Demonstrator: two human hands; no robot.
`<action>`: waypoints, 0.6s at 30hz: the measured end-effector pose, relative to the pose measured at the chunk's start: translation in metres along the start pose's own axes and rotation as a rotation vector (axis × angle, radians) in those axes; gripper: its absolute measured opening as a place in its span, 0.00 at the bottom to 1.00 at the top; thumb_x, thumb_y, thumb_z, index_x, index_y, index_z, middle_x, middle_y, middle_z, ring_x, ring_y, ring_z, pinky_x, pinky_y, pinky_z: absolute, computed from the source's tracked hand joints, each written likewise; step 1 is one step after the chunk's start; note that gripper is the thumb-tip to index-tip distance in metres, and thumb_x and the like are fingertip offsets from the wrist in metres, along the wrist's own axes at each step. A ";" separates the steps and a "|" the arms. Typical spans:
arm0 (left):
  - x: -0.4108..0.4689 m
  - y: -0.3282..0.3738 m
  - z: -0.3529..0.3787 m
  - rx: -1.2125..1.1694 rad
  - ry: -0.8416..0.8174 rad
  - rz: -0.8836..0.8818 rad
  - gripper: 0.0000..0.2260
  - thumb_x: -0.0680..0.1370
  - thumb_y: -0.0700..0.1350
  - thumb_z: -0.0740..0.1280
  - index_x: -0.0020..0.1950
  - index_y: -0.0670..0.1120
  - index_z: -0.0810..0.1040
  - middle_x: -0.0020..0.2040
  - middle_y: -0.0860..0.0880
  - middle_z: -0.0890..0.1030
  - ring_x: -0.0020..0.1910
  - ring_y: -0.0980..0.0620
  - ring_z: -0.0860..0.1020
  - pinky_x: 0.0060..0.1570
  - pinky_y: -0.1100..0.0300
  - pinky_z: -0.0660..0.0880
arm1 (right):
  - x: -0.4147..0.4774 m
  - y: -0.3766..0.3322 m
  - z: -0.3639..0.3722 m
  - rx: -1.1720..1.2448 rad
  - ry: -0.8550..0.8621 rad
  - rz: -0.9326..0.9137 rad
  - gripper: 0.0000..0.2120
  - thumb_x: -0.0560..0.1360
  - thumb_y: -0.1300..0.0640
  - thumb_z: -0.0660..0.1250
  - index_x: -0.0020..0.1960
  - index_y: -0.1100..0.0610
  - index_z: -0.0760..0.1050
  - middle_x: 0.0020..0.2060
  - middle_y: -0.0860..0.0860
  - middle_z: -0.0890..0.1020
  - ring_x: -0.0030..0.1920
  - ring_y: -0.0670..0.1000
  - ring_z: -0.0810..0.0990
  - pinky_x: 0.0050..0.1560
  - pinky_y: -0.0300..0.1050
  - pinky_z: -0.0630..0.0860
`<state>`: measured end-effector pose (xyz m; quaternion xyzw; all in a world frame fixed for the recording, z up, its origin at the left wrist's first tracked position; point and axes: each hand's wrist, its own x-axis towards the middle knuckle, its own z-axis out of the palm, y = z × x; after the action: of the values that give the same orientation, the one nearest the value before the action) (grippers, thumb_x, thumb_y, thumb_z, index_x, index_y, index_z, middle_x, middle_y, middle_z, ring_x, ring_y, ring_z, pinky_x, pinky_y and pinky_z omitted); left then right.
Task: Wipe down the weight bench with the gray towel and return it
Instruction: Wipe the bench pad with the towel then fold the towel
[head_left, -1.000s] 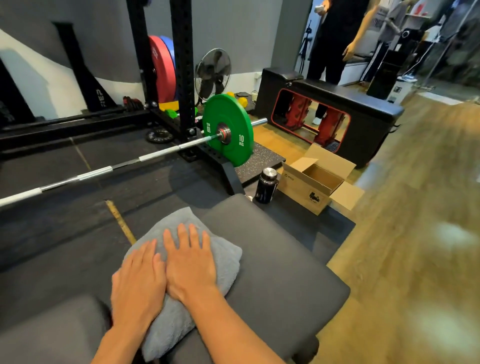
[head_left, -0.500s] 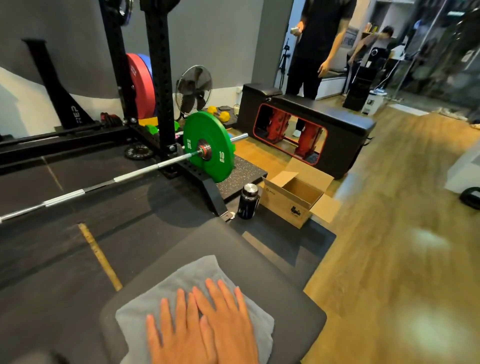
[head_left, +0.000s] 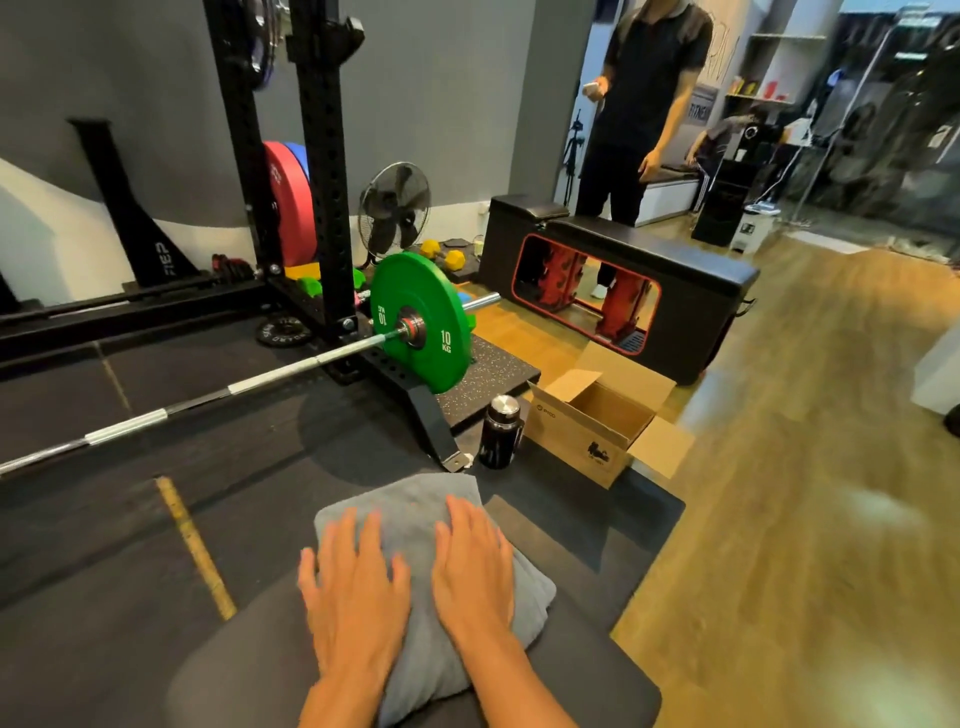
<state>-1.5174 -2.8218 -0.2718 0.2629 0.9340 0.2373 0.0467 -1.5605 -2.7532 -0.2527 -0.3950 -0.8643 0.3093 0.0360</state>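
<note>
Left hand (head_left: 353, 597) and right hand (head_left: 475, 574), both flat and open, press the gray towel (head_left: 441, 525) at the bench (head_left: 597, 670) end; green plate (head_left: 421, 332) reads "10 KG"; wooden floor (head_left: 805, 519) open rightward.

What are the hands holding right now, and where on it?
Nothing is gripped. The left hand and right hand lie flat, fingers spread, on top of the folded gray towel, pressing it onto the weight bench.

The green weight plate (head_left: 422, 323) reads "10 KG" twice, once upside down. The black triangular rack brace (head_left: 139, 224) carries "REP" in white. The cardboard box (head_left: 582, 431) shows "PICO" beside a small round logo.
</note>
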 end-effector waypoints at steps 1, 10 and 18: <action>-0.011 -0.008 -0.007 0.000 0.028 -0.115 0.27 0.76 0.55 0.64 0.74 0.50 0.64 0.73 0.46 0.65 0.71 0.46 0.62 0.69 0.47 0.55 | -0.026 0.078 -0.040 -0.124 0.180 0.068 0.27 0.83 0.46 0.53 0.79 0.51 0.51 0.79 0.51 0.56 0.78 0.51 0.55 0.76 0.50 0.54; -0.036 -0.025 -0.044 -0.518 -0.200 -0.595 0.25 0.71 0.54 0.73 0.60 0.39 0.74 0.59 0.39 0.78 0.59 0.38 0.76 0.53 0.53 0.73 | -0.082 0.076 -0.041 0.074 0.047 0.397 0.27 0.74 0.39 0.67 0.65 0.56 0.71 0.64 0.55 0.77 0.64 0.58 0.74 0.62 0.52 0.71; -0.043 -0.098 -0.079 -0.947 -0.084 -0.363 0.11 0.73 0.42 0.69 0.55 0.44 0.80 0.51 0.45 0.83 0.48 0.47 0.80 0.43 0.58 0.74 | -0.110 0.026 -0.013 0.466 0.007 0.191 0.20 0.75 0.48 0.69 0.63 0.57 0.76 0.60 0.55 0.80 0.59 0.58 0.78 0.59 0.54 0.76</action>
<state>-1.5433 -2.9510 -0.2494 0.0556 0.7518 0.6121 0.2390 -1.4635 -2.8113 -0.2365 -0.4569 -0.7285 0.5007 0.0996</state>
